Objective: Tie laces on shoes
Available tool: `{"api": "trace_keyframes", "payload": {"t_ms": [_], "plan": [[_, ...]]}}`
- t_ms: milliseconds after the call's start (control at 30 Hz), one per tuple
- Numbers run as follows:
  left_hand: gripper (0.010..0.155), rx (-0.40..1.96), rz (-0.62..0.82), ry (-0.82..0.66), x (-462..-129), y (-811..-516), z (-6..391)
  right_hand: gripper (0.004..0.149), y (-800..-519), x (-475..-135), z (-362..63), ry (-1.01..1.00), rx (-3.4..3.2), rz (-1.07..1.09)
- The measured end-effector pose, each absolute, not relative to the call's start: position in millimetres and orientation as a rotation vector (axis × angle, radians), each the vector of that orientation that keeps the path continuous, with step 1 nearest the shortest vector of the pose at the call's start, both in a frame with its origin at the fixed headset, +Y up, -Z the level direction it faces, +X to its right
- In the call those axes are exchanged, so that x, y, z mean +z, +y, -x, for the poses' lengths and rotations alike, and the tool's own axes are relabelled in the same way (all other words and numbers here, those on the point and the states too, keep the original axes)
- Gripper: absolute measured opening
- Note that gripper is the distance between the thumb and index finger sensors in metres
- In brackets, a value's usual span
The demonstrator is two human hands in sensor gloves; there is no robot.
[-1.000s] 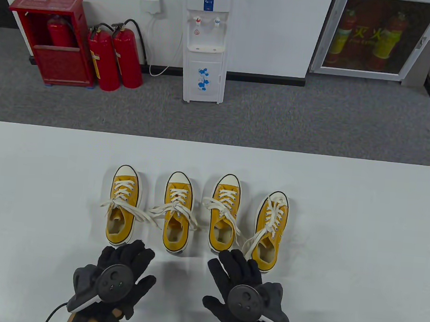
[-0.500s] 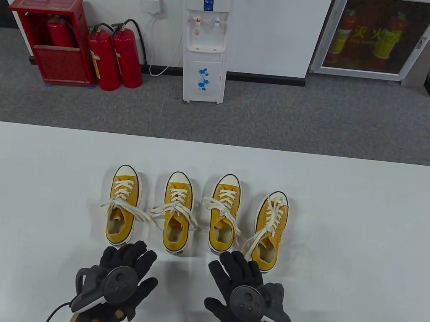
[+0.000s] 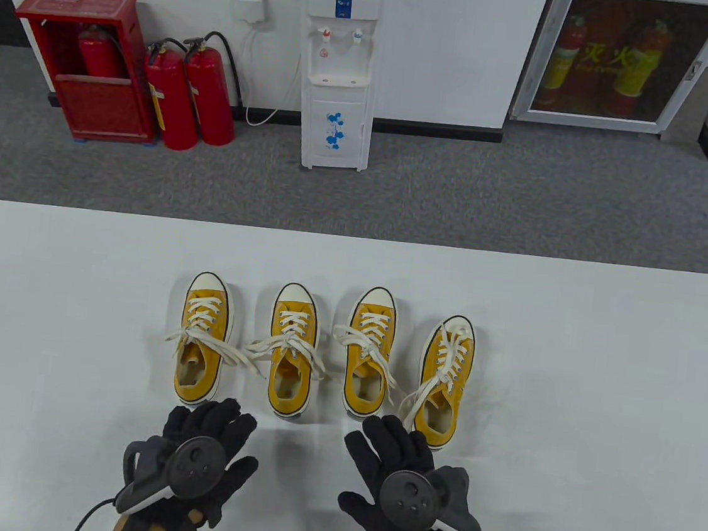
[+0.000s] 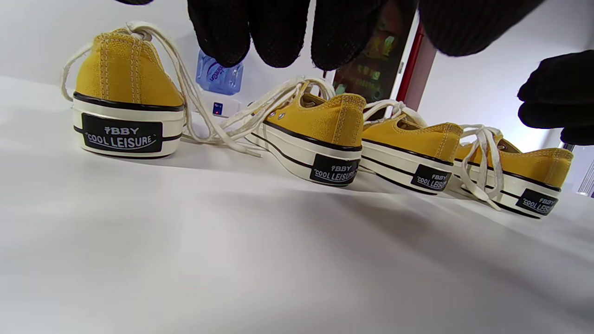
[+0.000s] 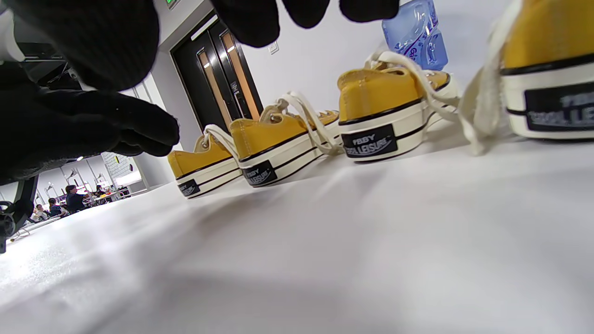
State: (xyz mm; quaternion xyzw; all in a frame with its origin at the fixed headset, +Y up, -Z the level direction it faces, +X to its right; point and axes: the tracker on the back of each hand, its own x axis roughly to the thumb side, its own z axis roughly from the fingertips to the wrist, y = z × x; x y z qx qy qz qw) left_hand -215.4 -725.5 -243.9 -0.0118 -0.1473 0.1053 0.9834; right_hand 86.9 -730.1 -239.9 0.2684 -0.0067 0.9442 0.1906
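Observation:
Several yellow sneakers with loose white laces stand in a row on the white table [image 3: 571, 364], toes away from me: the leftmost shoe [image 3: 202, 338], the second shoe [image 3: 292, 351], the third shoe [image 3: 370, 351], the rightmost shoe [image 3: 443, 379]. My left hand [image 3: 209, 437] hovers open just behind the leftmost shoe's heel [image 4: 127, 93], holding nothing. My right hand [image 3: 391, 456] hovers open behind the third shoe's heel [image 5: 380, 111], holding nothing. Neither hand touches a shoe or lace.
Laces of neighbouring shoes trail onto the table between them [image 3: 253, 356]. Beyond the table's far edge are a water dispenser [image 3: 340, 68], red fire extinguishers [image 3: 188, 96] and a red cabinet [image 3: 87, 63] on grey carpet.
Both hands have crept very slightly to the right and stay open. The shoes and laces have not moved.

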Motion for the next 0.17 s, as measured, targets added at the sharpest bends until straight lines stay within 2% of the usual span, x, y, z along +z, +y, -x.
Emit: {"api": "trace_keyframes", "payload": {"t_ms": [167], "plan": [[0.069, 0.213, 0.017, -0.301, -243.5, -724.0, 215.3, 0.084, -731.5, -240.6, -86.7, 0.0, 2.663, -0.747]]}}
